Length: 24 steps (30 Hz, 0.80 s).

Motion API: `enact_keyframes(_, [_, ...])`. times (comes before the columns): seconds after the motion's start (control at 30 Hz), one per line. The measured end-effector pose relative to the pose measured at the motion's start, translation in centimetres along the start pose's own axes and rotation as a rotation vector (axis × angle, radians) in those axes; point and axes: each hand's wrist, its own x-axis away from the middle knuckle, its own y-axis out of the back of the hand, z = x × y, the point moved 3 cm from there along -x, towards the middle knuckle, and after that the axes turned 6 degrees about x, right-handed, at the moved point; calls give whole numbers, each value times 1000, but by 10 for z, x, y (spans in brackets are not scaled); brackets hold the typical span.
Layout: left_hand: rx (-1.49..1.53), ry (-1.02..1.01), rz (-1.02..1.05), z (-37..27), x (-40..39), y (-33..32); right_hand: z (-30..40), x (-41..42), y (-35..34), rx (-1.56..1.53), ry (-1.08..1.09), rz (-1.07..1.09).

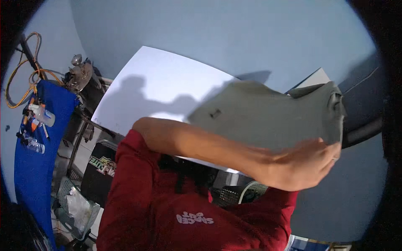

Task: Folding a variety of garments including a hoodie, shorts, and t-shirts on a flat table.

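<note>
My left hand [301,169] reaches across to the right, its fingers closed on the lower right edge of a grey-green cloth garment [267,116]. The hand is somewhat blurred. The garment is spread out above my forearm, with a small dark mark or tag near its left part and bunched folds at its right end. Under its left side lies a large white board or tabletop [176,72], which carries shadows. My right hand is out of sight; its red sleeve ends behind my left hand, and the garment may cover it.
At the left a blue-covered surface [56,103] holds a spray bottle [42,114], a clear bottle [35,146] and cables. Below stand a mesh plastic basket [62,216] and a black object with a sticker [94,185]. A fan-like metal object [81,75] stands near the wall.
</note>
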Motion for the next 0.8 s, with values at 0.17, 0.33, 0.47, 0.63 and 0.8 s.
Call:
enact_keyframes(0.17, [325,48,-40,-15,-8,-3,-24,-257,157,152,-15,10])
enact_keyframes(0.33, [-4,237,-381,25,62,60,-53,-240,36,570,272,58])
enact_keyframes(0.47, [-115,515,-626,93,169,78,-138,-149,-62,657,279,273])
enact_keyframes(0.63, [-245,881,-841,141,322,98,-270,-21,-161,687,178,639])
enact_keyframes(0.8, [-411,1113,-895,118,384,142,-314,79,-253,720,154,820])
